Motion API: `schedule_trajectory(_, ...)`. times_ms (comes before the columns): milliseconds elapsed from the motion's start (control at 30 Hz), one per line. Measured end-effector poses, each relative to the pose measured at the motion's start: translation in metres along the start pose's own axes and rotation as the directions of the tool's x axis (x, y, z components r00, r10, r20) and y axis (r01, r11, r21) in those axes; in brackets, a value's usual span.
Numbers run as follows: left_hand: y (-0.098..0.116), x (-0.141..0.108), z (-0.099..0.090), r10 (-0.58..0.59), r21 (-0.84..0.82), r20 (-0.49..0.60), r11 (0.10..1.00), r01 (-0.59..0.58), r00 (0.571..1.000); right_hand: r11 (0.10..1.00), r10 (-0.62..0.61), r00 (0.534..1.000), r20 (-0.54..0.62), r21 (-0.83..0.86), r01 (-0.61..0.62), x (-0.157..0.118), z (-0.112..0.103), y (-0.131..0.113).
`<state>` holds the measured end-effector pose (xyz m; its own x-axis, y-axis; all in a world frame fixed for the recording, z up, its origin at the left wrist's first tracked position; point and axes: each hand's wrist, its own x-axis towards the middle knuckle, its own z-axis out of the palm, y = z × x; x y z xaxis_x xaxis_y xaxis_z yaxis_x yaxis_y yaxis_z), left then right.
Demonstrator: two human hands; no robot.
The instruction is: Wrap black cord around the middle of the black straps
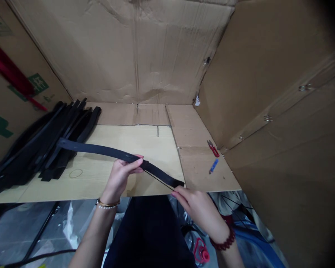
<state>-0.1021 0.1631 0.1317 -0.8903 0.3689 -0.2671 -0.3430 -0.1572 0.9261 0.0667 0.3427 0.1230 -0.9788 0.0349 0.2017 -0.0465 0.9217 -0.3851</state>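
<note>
A long, slightly curved black strip (100, 149) is raised over the pale board. Near its middle, my left hand (123, 173) pinches it between thumb and fingers. A thin black cord (159, 179) runs from the strip beside my left fingers down to my right hand (197, 206), whose fingertips are closed on it near the strip's right end. The cord looks taut. The strip's left end hangs over a pile of similar black strips (58, 134).
Cardboard walls (167, 56) enclose the pale board (136, 137) at the back and sides. Red-handled thread snips (213, 149) and a small blue object (213, 166) lie at the right. A thin ring (76, 173) lies near the pile. A red ribbon (11, 67) hangs at the left.
</note>
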Motion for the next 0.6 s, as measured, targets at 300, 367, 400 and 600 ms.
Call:
schedule_trajectory(300, 0.001, 0.02, 0.025, 0.135, -0.035, -0.059, 0.99, -0.137, 0.989, 0.781, 0.185, 0.981, -0.057, 0.615, -0.111, 0.037, 0.013, -0.036)
schedule_trajectory(367, 0.003, 0.027, 0.031, 0.145, -0.033, -0.044, 0.989, -0.146, 0.989, 0.752, 0.272, 0.953, -0.132, 0.648, -0.125, 0.057, 0.02, -0.039)
schedule_trajectory(400, 0.005, 0.03, 0.033, 0.153, -0.031, -0.038, 0.988, -0.155, 0.987, 0.762, 0.298, 0.939, -0.171, 0.635, -0.126, 0.067, 0.022, -0.039)
schedule_trajectory(600, 0.007, 0.038, 0.038, 0.188, 0.017, -0.006, 0.982, -0.188, 0.982, 0.905, 0.171, 0.932, -0.318, 0.425, -0.021, 0.093, 0.025, -0.037)
